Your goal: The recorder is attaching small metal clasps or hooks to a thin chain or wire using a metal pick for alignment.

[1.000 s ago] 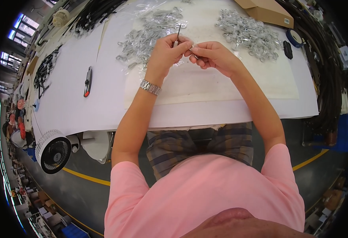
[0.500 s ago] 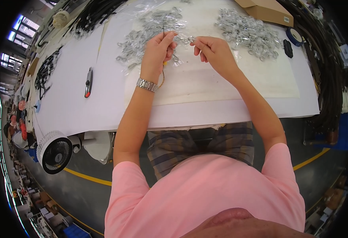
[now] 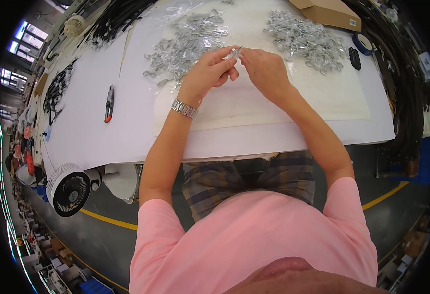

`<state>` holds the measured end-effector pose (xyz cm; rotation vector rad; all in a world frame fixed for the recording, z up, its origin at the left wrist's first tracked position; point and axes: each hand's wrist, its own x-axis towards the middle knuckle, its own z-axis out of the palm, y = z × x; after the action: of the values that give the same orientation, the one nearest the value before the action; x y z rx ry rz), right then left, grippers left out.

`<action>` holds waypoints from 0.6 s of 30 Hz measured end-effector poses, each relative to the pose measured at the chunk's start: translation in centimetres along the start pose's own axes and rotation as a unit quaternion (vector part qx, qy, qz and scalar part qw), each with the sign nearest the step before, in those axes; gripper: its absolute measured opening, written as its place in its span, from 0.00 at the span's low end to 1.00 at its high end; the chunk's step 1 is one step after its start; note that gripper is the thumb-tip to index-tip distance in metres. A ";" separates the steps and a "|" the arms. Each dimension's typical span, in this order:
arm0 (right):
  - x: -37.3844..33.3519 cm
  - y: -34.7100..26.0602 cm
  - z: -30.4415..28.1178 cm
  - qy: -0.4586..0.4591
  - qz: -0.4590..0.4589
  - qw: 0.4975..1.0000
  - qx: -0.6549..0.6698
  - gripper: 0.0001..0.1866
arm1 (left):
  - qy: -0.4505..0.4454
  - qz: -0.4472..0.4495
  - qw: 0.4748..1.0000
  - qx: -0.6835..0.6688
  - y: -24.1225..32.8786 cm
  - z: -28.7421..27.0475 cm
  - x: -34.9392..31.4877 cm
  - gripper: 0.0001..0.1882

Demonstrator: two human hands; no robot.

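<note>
My left hand [image 3: 211,74] and my right hand [image 3: 268,72] meet above the table, fingertips almost touching. Between them is a small shiny metal piece [image 3: 235,52], with what looks like clear plastic on it; its exact kind is too small to make out. Both hands are closed on it with thumb and fingers, the left from one side, the right from the other. A metal-band watch circles my left wrist. Just beyond my left hand spreads a pile of small looped metal pieces in clear plastic [image 3: 185,41]. A second such pile [image 3: 305,41] lies beyond my right hand.
A white-covered table [image 3: 131,132] carries a utility knife [image 3: 109,104] on the left. At the far right are a cardboard box [image 3: 330,14], a blue tape roll [image 3: 363,44] and a small black object [image 3: 355,59]. Dark cords [image 3: 58,88] lie at left. A fan [image 3: 69,192] stands by the near-left edge.
My left hand has come toward the right hand, and both now meet at the small metal piece. The thin dark thing upright at my left fingers and the yellowish cord below are out of sight.
</note>
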<state>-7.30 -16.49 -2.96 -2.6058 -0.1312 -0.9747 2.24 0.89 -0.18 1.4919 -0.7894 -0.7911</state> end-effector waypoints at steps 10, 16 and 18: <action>0.6 0.0 -0.9 -0.057 0.083 0.995 -0.020 0.11 | 0.100 -0.013 0.995 0.000 -0.9 0.6 0.5 0.17; 2.0 5.8 -2.2 0.160 0.066 0.972 -0.159 0.17 | 0.241 0.081 0.961 -0.111 -0.7 -2.0 0.8 0.12; 1.3 4.7 0.3 0.086 0.046 0.993 -0.072 0.17 | 0.257 0.087 0.953 -0.135 -1.1 -2.5 0.9 0.12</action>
<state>-5.14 -20.84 -3.73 -2.6133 0.1057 -1.2104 4.90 1.51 -1.17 1.2789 -0.3909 -0.3330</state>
